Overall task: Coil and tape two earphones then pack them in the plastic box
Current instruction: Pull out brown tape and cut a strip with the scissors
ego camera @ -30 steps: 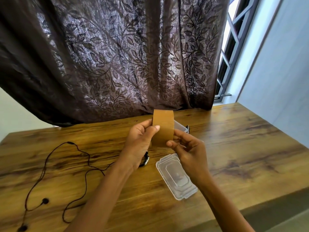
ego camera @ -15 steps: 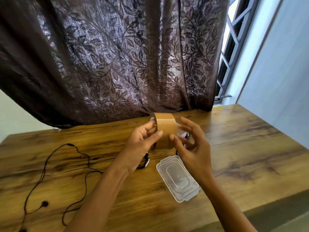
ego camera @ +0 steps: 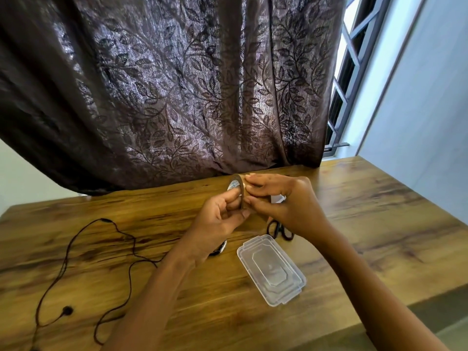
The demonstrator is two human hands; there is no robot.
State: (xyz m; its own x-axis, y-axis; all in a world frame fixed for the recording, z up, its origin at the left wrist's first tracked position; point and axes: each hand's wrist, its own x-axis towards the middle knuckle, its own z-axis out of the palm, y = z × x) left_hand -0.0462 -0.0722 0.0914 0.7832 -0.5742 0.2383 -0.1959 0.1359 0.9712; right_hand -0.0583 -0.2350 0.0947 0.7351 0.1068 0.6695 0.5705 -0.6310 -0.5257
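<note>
Clear lid point(ego camera: 272, 271) lies flat; left hand point(ego camera: 217, 220), right hand point(ego camera: 287, 206) grip tape point(ego camera: 240, 190).

Tabletop point(ego camera: 379, 224) gives open passage right of the clear lid point(ego camera: 272, 269). Earphone cable point(ego camera: 68, 252) sprawls over the left side. Scissors point(ego camera: 281, 229) lie just behind the lid; curtain point(ego camera: 164, 97) blocks the far edge.

Wood table point(ego camera: 379, 224): loose blk earphone point(ego camera: 67, 310) left, clear lid point(ego camera: 272, 269) ctr, scissors point(ego camera: 281, 230) just behind it.

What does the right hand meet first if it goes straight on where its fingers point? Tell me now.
The tape roll: the right hand points leftward and its fingertips seem to touch it. Just beyond sits the left hand, gripping the same roll.
</note>
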